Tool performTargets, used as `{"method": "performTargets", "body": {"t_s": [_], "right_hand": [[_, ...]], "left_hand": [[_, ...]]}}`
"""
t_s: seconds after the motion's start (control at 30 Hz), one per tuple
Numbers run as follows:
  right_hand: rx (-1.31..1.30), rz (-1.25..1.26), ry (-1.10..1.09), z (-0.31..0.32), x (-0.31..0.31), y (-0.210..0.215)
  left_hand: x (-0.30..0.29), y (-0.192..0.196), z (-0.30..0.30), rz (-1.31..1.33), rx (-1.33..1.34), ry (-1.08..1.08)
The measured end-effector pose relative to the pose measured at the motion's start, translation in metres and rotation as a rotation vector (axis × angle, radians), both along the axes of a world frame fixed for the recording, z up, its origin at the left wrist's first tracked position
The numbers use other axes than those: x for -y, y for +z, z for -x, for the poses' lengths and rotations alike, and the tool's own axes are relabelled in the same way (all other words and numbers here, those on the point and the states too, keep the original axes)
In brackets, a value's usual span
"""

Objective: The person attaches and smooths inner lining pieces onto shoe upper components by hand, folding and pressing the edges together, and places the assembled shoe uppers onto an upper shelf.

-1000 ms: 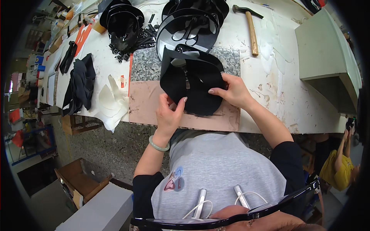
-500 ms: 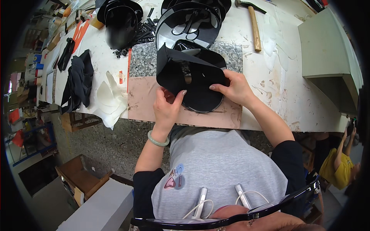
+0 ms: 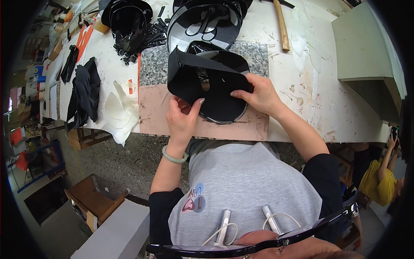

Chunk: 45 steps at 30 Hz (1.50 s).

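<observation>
Between my hands is a black curved piece (image 3: 220, 93) that looks like a shoe upper, with a tall folded-up flap and a hollow inside. My left hand (image 3: 183, 116) pinches its lower left edge between thumb and fingers. At the right edge, my right hand (image 3: 261, 95) grips it with the thumb on the inner face and the fingers behind. The near rounded end rests over a pinkish-brown board (image 3: 155, 116). Behind it stand more black and silvery-grey pieces of the same sort (image 3: 181, 36), partly overlapped by the held one.
A speckled stone slab (image 3: 153, 58) lies beyond the board. At the right are a hammer (image 3: 282, 30), thin translucent sheets (image 3: 302, 47) and a grey-green box (image 3: 364, 43). To the left lie white curved pieces (image 3: 120, 112), black cloth-like pieces (image 3: 86, 93) and small black strips (image 3: 155, 36).
The whole table scene has shifted slightly left and up in view. Both hands keep their grip on the black upper, which looks nearly the same in shape.
</observation>
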State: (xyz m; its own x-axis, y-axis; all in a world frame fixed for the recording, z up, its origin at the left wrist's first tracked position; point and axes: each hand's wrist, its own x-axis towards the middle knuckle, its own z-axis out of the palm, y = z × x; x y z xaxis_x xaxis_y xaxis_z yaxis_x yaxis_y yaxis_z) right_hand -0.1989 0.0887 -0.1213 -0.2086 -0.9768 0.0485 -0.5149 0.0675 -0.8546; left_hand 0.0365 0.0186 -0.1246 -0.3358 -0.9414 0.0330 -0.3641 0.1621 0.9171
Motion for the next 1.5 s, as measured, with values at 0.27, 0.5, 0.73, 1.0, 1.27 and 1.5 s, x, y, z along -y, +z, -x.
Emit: {"method": "performTargets", "body": {"t_s": [0.27, 0.5, 0.73, 1.0, 1.27, 1.5], "right_hand": [[-0.007, 0.020, 0.003, -0.0012, -0.0002, 0.0020], [0.009, -0.011, -0.017, -0.0027, -0.0009, 0.0000], [-0.029, 0.005, -0.009, -0.0024, -0.0010, -0.0014], [-0.091, 0.006, -0.019, -0.0040, -0.0015, -0.0029], [-0.097, 0.098, -0.024, -0.0056, -0.0012, -0.0027], [-0.085, 0.029, -0.009, -0.0043, -0.0015, -0.0030]], "left_hand": [[-0.0006, -0.0012, -0.0003, 0.006, -0.003, 0.001], [0.0004, -0.0062, 0.0030, 0.096, -0.043, 0.058], [0.0004, -0.0057, 0.0033, 0.104, -0.035, 0.063], [-0.0010, -0.0018, 0.0030, 0.079, 0.030, 0.058], [-0.0020, -0.0011, 0.0065, 0.117, 0.043, 0.085], [-0.0008, -0.0023, 0.0073, 0.185, 0.080, 0.076]]}}
